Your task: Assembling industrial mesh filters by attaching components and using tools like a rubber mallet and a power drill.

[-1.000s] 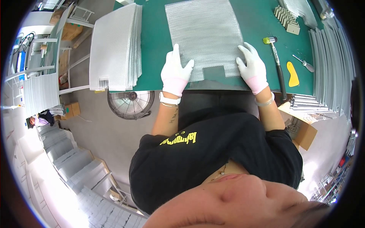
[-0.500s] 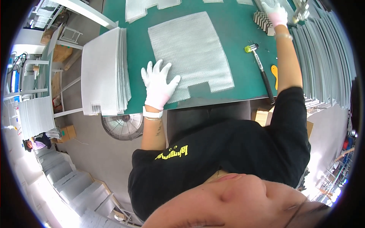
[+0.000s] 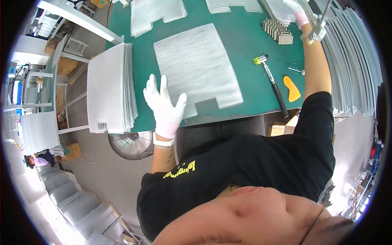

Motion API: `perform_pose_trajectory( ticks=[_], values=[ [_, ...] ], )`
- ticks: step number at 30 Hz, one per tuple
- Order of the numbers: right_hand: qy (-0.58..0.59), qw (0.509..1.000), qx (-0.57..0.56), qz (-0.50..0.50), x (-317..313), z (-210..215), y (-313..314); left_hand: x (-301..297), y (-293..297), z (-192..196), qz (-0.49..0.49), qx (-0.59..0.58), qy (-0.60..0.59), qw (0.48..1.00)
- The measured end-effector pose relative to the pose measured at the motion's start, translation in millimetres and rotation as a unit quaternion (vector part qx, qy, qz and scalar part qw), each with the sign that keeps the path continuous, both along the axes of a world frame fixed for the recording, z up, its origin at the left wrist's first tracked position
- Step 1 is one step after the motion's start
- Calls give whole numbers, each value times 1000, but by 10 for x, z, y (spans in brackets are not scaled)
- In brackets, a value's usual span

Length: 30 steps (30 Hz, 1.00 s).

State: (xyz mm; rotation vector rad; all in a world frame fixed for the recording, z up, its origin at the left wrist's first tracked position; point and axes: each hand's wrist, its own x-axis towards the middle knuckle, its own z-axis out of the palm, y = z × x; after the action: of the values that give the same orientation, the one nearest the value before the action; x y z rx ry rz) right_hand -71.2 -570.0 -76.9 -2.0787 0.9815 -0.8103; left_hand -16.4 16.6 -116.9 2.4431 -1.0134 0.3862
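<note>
A silvery mesh sheet (image 3: 196, 65) with a notch in its near edge lies flat on the green mat (image 3: 245, 45). My left hand (image 3: 163, 104), in a white glove, rests flat on the sheet's near left corner with its fingers spread. My right hand (image 3: 295, 7), also gloved, is stretched far up to the right, at the picture's top edge beside a shiny metal frame corner (image 3: 316, 27). Its fingers are cut off by the edge, so its grip is hidden.
A thick stack of mesh sheets (image 3: 108, 87) sits left of the mat. A yellow-headed hammer (image 3: 271, 79), an orange scraper (image 3: 292, 89), a screwdriver (image 3: 297, 70) and small grey corner parts (image 3: 277, 30) lie to the right. Metal frames (image 3: 351, 61) are stacked at the far right. A fan (image 3: 132, 145) stands below the table.
Both hands were on the sheet's near edge a second ago. My right hand has since lifted off and reached up to the far right. My left hand stays on the sheet.
</note>
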Motion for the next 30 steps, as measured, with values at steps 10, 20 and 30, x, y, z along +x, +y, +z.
perform_pose_trajectory(
  ticks=[10,20,30],
  values=[
    [-205,952,-222,45,-536,13,1928,-175,-585,125,-232,-209,510,802],
    [36,976,-203,63,-521,-515,1790,111,-2472,57,-109,-440,732,508],
    [209,942,-229,127,-416,-416,1658,231,-2702,-100,-126,-472,603,630]
  ],
)
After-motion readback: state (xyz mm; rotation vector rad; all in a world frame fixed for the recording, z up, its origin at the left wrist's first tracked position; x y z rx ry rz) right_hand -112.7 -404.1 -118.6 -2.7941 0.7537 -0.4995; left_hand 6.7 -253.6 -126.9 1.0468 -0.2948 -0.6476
